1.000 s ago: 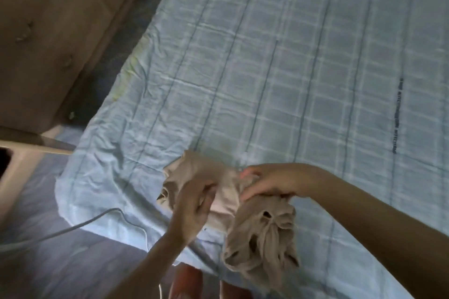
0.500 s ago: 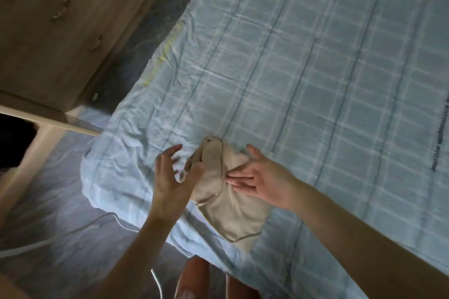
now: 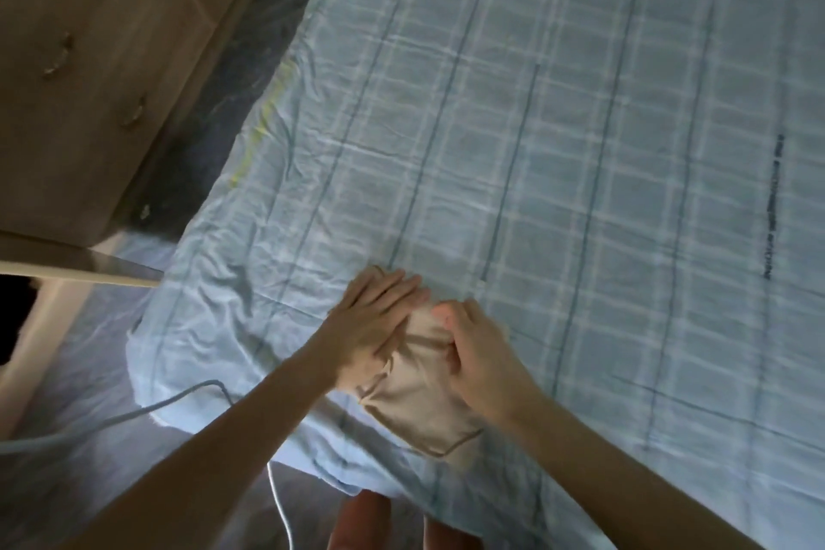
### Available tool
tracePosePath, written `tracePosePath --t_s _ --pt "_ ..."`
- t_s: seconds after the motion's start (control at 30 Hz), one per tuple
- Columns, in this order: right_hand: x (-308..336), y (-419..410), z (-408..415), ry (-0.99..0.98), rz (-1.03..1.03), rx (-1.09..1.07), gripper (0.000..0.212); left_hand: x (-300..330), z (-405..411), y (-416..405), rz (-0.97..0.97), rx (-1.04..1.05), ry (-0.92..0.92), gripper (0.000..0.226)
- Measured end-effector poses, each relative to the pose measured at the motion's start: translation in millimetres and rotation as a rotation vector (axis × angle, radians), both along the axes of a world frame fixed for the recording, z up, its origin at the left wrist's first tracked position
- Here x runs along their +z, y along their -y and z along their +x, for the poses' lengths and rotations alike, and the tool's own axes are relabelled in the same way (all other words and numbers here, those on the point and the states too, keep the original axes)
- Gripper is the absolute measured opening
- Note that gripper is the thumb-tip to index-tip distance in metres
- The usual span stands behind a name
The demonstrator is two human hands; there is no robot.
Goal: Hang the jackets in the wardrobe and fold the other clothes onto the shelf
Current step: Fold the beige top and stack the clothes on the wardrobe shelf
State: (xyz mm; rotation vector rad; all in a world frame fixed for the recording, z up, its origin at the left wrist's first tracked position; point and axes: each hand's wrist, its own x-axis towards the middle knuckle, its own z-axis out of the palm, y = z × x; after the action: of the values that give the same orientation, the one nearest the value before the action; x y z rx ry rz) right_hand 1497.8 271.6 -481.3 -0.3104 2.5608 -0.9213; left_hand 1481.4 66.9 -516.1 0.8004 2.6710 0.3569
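A small beige garment (image 3: pixel 417 402) lies folded near the front corner of the bed (image 3: pixel 580 147), its lower end close to the bed's edge. My left hand (image 3: pixel 372 326) lies flat on the garment's upper left part with straight fingers pressing it down. My right hand (image 3: pixel 475 348) is on its upper right part, fingers curled and gathering a bit of the cloth at the top. Both hands hide the garment's upper half.
The bed carries a light blue checked sheet, wrinkled at the corner. A brown wooden cabinet (image 3: pixel 89 71) with handles stands at left across a dark floor gap. A pale board edge (image 3: pixel 80 270) juts in at left. A white cable (image 3: pixel 187 393) runs over the floor.
The garment went from a crumpled bundle held above the bed to a flat fold on the sheet. Both hands have come down onto its upper part, the left now flat on it.
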Motion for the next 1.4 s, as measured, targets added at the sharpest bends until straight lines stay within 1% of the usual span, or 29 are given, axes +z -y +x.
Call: tracePosePath --t_s 0.07,0.13,0.17,0.2,0.27,0.33,0.47,0.53,0.6,0.67,0.7,0.8,0.83,0.9,0.93,0.97,1.07,1.13,1.2,1.27,1.4 --pt "4.5 -0.4 -6.0 -0.031 0.098 -0.001 0.047 8.5 -11.8 -4.8 -0.049 -0.023 0.007 0.059" --pt "5.7 -6.0 -14.3 -0.078 0.207 0.022 0.048 19.1 -23.4 -13.5 -0.097 -0.026 0.017 0.059" --pt "4.2 -10.9 -19.2 -0.050 0.265 0.038 0.047 22.8 -29.4 -17.8 -0.139 -0.027 0.047 0.059" --pt "3.3 -15.6 -24.5 0.023 0.303 0.044 0.044 26.0 -35.1 -22.1 -0.190 -0.031 0.088 0.060" --pt "1.1 -21.5 -34.4 0.244 0.312 0.056 0.042 30.9 -44.8 -29.5 -0.317 -0.062 0.165 0.065" --pt "-0.2 -22.3 -41.2 0.364 0.305 0.099 0.044 33.6 -51.9 -35.2 -0.402 -0.091 0.220 0.067" --pt "3.5 -21.4 -50.5 0.432 0.307 0.130 0.051 38.1 -62.6 -44.6 -0.510 -0.105 0.286 0.064" --pt "6.9 -21.7 -51.2 0.479 0.303 0.132 0.056 41.8 -64.5 -48.4 -0.565 -0.109 0.313 0.056" --pt "11.7 -22.1 -49.7 0.475 0.328 0.189 0.059 46.5 -63.3 -48.8 -0.611 -0.187 0.302 0.044" --pt "19.0 -22.4 -44.5 0.478 0.345 0.236 0.053 53.2 -60.7 -44.8 -0.606 -0.281 0.303 0.039" --pt "24.0 -22.3 -41.1 0.476 0.339 0.250 0.049 57.7 -59.5 -40.5 -0.591 -0.314 0.322 0.041" --pt "46.6 -22.8 -34.0 0.374 0.286 0.259 0.047 81.6 -58.6 -25.2 -0.486 -0.316 0.391 0.051" --pt "57.3 -23.4 -34.1 0.319 0.257 0.247 0.051 93.6 -59.7 -19.6 -0.450 -0.269 0.421 0.049" --pt "84.1 -23.9 -38.4 0.227 0.169 0.196 0.055 126.0 -62.6 -7.1 -0.372 -0.113 0.465 0.039" --pt "99.7 -23.3 -42.0 0.187 0.125 0.172 0.055 145.1 -63.1 0.5 -0.331 -0.033 0.443 0.033" --pt "116.3 -22.2 -46.0 0.139 0.097 0.161 0.056 166.3 -63.3 8.4 -0.291 0.032 0.393 0.029" --pt "168.0 -13.1 -56.0 -0.046 0.060 0.178 0.060 233.3 -56.5 30.9 -0.229 0.156 0.180 0.029" --pt "199.4 -3.0 -62.0 -0.138 -0.022 0.176 0.066 277.3 -47.8 45.4 -0.217 0.221 0.048 0.029" --pt "230.6 11.0 -68.5 -0.204 -0.103 0.208 0.070 319.3 -32.9 61.6 -0.216 0.313 -0.054 0.036" --pt "261.2 28.8 -75.4 -0.259 -0.161 0.287 0.071 356.4 -11.0 76.5 -0.210 0.422 -0.132 0.045" --pt "314.2 74.5 -79.8 -0.407 -0.215 0.464 0.072 407.8 47.4 103.9 -0.207 0.649 -0.226 0.063"
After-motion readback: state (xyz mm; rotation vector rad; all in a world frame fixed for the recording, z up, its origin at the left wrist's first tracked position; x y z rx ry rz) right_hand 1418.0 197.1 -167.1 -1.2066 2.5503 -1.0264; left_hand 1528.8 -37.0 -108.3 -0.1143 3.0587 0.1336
